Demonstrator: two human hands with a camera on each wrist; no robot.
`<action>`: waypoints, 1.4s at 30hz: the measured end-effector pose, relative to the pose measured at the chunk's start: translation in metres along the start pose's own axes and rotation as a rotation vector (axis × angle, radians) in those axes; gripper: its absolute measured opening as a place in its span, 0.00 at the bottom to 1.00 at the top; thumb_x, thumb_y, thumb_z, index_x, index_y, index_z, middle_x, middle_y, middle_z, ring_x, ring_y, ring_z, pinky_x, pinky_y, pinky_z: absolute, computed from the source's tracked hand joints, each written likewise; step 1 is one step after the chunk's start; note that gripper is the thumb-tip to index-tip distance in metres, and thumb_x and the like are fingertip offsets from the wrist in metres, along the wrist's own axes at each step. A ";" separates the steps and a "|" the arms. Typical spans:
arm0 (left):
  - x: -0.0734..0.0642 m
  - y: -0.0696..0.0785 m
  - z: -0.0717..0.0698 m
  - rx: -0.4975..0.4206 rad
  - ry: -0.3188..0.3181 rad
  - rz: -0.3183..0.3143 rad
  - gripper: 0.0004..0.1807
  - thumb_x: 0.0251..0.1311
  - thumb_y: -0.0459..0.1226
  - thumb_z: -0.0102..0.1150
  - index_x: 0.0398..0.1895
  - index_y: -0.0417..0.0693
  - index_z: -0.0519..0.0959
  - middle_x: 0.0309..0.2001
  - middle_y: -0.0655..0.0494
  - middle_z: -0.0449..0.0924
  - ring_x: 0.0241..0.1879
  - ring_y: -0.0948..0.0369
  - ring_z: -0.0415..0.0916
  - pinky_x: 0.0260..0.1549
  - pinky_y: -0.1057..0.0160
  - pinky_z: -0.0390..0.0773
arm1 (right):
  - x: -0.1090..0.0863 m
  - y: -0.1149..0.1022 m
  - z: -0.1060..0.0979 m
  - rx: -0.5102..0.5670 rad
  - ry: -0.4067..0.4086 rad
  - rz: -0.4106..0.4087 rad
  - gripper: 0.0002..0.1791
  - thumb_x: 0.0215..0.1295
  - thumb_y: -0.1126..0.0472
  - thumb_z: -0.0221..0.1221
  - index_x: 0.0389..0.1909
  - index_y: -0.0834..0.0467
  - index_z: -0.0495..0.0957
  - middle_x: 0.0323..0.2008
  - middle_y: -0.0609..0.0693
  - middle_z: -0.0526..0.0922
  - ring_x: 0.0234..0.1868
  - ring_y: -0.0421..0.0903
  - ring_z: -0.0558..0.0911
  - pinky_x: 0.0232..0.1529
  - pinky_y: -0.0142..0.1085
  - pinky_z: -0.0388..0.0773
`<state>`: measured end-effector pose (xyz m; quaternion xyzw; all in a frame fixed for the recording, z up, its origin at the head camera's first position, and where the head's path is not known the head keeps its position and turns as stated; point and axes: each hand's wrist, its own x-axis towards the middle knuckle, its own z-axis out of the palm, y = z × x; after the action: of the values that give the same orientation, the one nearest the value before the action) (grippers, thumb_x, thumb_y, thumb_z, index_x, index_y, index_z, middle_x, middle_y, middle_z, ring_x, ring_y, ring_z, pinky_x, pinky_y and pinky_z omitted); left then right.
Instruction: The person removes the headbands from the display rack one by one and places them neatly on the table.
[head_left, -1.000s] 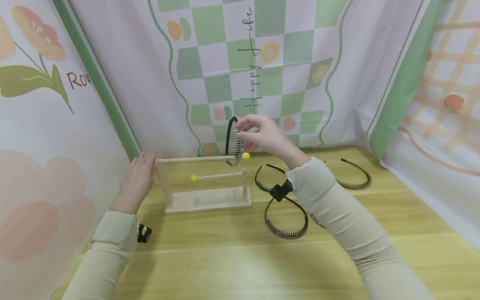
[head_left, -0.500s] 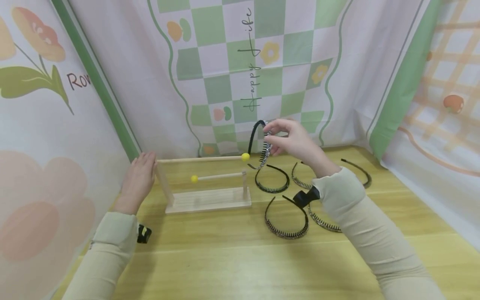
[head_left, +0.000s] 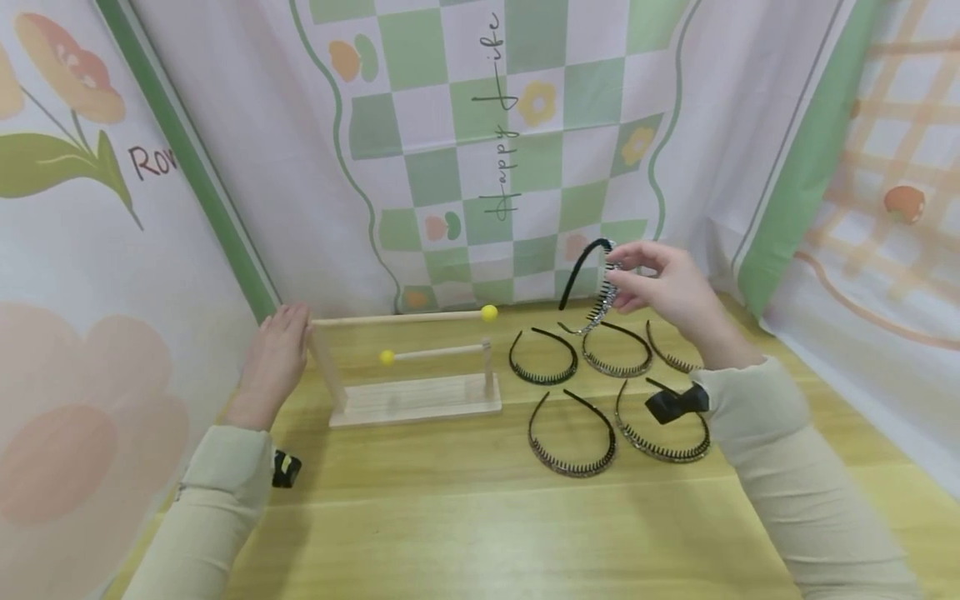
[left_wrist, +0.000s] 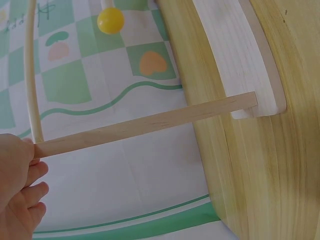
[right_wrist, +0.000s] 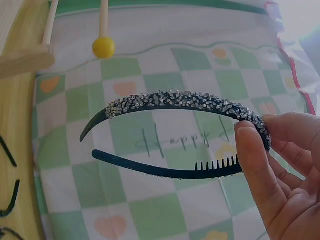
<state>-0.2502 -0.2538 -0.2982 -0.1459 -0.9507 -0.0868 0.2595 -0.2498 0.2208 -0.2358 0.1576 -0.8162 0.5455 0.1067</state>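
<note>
My right hand [head_left: 671, 292] pinches a black toothed headband [right_wrist: 175, 101] covered in silver sparkle between thumb and fingers. It is raised above the table, over the back row of headbands, its two ends pointing left in the right wrist view. At the left, my left hand [head_left: 273, 358] holds the top of the upright post [left_wrist: 150, 124] of a wooden headband stand [head_left: 416, 402]. Two rods run across the stand, each ending in a yellow ball; the upper rod [head_left: 405, 317] and the lower rod [head_left: 438, 352] carry nothing.
Several headbands lie on the wooden table [head_left: 450, 517] right of the stand, among them a black one [head_left: 543, 379] at the back and a sparkly one [head_left: 572, 468] in front. A patterned curtain [head_left: 427, 125] closes off the back and sides.
My right hand has moved right with the headband, away from the upper rod's yellow ball and over the headbands on the table. My left hand stays on the stand.
</note>
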 end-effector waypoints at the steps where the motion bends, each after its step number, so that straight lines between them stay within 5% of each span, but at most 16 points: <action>1: 0.000 0.000 0.000 0.000 -0.001 -0.002 0.17 0.68 0.30 0.41 0.55 0.26 0.64 0.57 0.29 0.63 0.60 0.37 0.57 0.62 0.42 0.53 | -0.002 0.002 -0.004 -0.005 0.006 0.003 0.17 0.63 0.61 0.59 0.49 0.64 0.71 0.36 0.53 0.78 0.26 0.47 0.81 0.30 0.38 0.83; 9: -0.001 0.000 0.000 -0.006 -0.020 -0.013 0.18 0.69 0.31 0.41 0.57 0.26 0.63 0.58 0.29 0.62 0.60 0.37 0.56 0.62 0.42 0.52 | -0.022 0.029 -0.034 -0.095 0.074 0.068 0.21 0.63 0.58 0.59 0.53 0.63 0.70 0.36 0.45 0.80 0.28 0.43 0.82 0.32 0.36 0.82; 14: -0.002 -0.001 0.000 -0.009 -0.016 -0.008 0.19 0.67 0.30 0.43 0.58 0.26 0.63 0.58 0.28 0.62 0.60 0.36 0.56 0.62 0.41 0.52 | -0.035 0.052 -0.050 -0.091 0.113 0.094 0.15 0.63 0.60 0.58 0.49 0.58 0.71 0.33 0.38 0.80 0.27 0.41 0.82 0.30 0.35 0.82; 22: -0.003 -0.002 0.001 -0.008 -0.039 -0.020 0.19 0.69 0.31 0.40 0.59 0.26 0.61 0.60 0.29 0.60 0.61 0.36 0.54 0.63 0.43 0.50 | -0.055 0.085 -0.069 -0.102 0.160 0.088 0.17 0.64 0.64 0.56 0.51 0.66 0.68 0.32 0.35 0.78 0.25 0.39 0.81 0.28 0.32 0.82; 29: -0.003 -0.002 0.000 -0.002 -0.044 -0.019 0.19 0.69 0.31 0.40 0.59 0.26 0.61 0.60 0.29 0.61 0.61 0.36 0.54 0.63 0.43 0.50 | -0.070 0.107 -0.086 -0.035 0.158 0.079 0.13 0.64 0.67 0.55 0.43 0.46 0.73 0.34 0.35 0.78 0.25 0.40 0.81 0.28 0.31 0.82; 42: -0.005 0.000 -0.001 -0.006 -0.038 -0.024 0.19 0.68 0.30 0.41 0.58 0.26 0.62 0.60 0.29 0.61 0.61 0.36 0.55 0.63 0.42 0.50 | -0.098 0.135 -0.109 -0.102 0.158 0.146 0.12 0.66 0.63 0.55 0.44 0.41 0.71 0.34 0.29 0.77 0.26 0.40 0.81 0.27 0.30 0.81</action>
<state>-0.2460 -0.2553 -0.2996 -0.1371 -0.9569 -0.0900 0.2397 -0.2091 0.3834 -0.3440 0.0485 -0.8413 0.5202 0.1388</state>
